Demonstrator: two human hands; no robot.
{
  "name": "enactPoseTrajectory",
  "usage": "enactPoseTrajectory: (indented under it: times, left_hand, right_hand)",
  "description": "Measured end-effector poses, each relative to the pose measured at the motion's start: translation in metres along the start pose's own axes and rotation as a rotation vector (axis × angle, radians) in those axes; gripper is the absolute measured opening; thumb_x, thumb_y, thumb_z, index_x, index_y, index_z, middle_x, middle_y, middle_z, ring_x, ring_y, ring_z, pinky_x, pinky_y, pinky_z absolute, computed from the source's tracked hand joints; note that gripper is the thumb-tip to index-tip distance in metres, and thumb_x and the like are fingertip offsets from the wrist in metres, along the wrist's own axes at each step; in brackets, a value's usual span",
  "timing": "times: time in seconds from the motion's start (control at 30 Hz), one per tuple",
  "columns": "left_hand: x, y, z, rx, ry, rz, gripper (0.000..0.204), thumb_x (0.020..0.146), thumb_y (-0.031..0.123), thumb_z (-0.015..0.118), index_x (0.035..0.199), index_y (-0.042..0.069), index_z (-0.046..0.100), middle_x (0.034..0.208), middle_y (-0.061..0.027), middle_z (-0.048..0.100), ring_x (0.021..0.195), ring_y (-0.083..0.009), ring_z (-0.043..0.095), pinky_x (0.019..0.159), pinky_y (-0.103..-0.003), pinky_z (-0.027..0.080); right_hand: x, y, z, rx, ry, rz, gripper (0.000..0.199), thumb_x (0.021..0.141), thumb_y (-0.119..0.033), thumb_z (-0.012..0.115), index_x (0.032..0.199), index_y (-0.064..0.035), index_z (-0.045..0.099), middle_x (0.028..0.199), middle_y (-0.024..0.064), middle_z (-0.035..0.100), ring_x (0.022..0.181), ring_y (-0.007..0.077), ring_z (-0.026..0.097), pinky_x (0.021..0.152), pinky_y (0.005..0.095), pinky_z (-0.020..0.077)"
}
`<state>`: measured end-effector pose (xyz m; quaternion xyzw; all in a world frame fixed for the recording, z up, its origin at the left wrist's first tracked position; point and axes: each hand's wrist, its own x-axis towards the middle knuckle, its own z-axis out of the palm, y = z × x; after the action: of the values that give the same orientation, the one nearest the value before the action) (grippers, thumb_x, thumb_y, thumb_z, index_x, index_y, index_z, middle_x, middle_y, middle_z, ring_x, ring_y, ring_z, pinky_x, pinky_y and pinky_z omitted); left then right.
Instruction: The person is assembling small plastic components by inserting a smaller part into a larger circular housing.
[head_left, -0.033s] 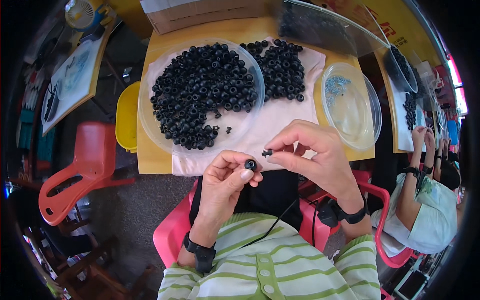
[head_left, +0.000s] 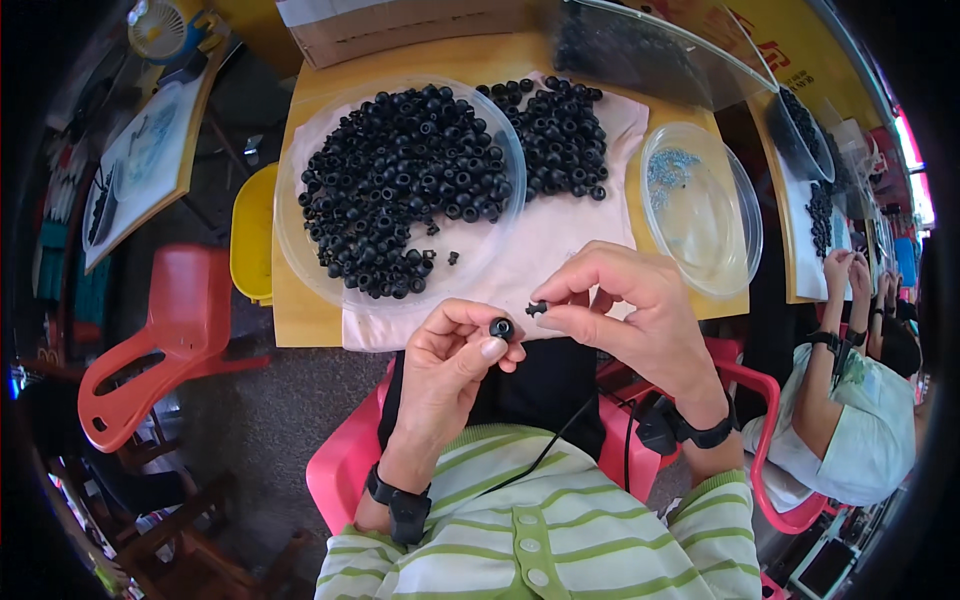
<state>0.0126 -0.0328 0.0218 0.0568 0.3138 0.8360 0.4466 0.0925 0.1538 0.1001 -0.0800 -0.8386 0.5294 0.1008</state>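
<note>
Between the thumb and fingers of my left hand (head_left: 452, 362) is a black ball-shaped plastic piece (head_left: 502, 328), its round hole facing up. My right hand (head_left: 632, 312) pinches a small black knobbed plastic plug (head_left: 537, 308) just to the right of the ball, with a small gap between the two. Both hands are over the table's near edge. Beyond them a wide clear basin (head_left: 478, 245) holds a heap of black ball-shaped pieces (head_left: 410, 160) and a few small plugs (head_left: 453, 258). More black balls (head_left: 562, 140) lie on the pale cloth (head_left: 600, 215).
A clear oval tray (head_left: 700, 265) with tiny silvery-blue parts (head_left: 670, 168) stands at the right. At the back are a cardboard box (head_left: 400, 30) and a clear bin (head_left: 660, 60). A yellow tub (head_left: 252, 235) and red chair (head_left: 185, 310) are left. Another person (head_left: 850, 420) sits at right.
</note>
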Motion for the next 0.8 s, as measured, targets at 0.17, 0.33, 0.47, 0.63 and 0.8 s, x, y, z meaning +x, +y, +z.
enactPoseTrajectory:
  times: [0.17,0.33,0.47,0.63,0.8]
  left_hand:
    - [0.002,-0.003,0.006,0.055,-0.014,-0.011,0.020,0.087,-0.001,0.070,0.105,-0.001,0.061,0.099,-0.0143,0.069,0.083,-0.0171,0.068,0.076,-0.028,0.056]
    - [0.001,-0.005,0.009,0.144,0.011,-0.013,0.022,0.085,-0.003,0.072,0.104,-0.002,0.062,0.097,-0.0124,0.069,0.083,-0.0164,0.068,0.077,-0.027,0.056]
    - [0.000,-0.005,0.012,0.223,0.002,0.012,0.022,0.084,-0.004,0.073,0.104,-0.003,0.063,0.096,-0.0105,0.069,0.085,-0.0154,0.068,0.079,-0.026,0.056]
    - [-0.002,-0.007,0.014,0.313,0.004,0.043,0.022,0.084,-0.005,0.072,0.105,-0.003,0.064,0.096,-0.0090,0.069,0.086,-0.0146,0.068,0.081,-0.027,0.056]
    - [-0.002,-0.008,0.016,0.312,-0.009,0.030,0.021,0.085,-0.005,0.072,0.104,-0.003,0.064,0.096,-0.0089,0.069,0.087,-0.0149,0.068,0.081,-0.027,0.056]
  right_hand:
    - [-0.010,-0.001,-0.003,-0.030,0.020,-0.027,0.012,0.083,-0.005,0.075,0.093,-0.0034,0.069,0.081,0.0049,0.065,0.070,0.0143,0.063,0.057,0.0255,0.0487]
    - [-0.015,0.000,-0.003,-0.166,0.039,-0.171,0.015,0.079,-0.004,0.076,0.092,-0.0039,0.069,0.082,0.0061,0.064,0.075,0.0209,0.063,0.061,0.0304,0.0512]
    - [-0.017,0.002,-0.002,-0.258,0.055,-0.249,0.017,0.075,-0.004,0.077,0.090,-0.0042,0.068,0.082,0.0058,0.064,0.077,0.0231,0.063,0.064,0.0319,0.0523]
    - [-0.022,0.000,-0.001,-0.332,0.047,-0.266,0.017,0.074,-0.005,0.077,0.088,-0.0043,0.067,0.083,0.0053,0.064,0.077,0.0229,0.063,0.064,0.0330,0.0526]
    - [-0.025,0.001,0.002,-0.301,0.079,-0.253,0.016,0.076,-0.005,0.077,0.088,-0.0042,0.067,0.081,0.0050,0.063,0.075,0.0225,0.063,0.063,0.0325,0.0520]
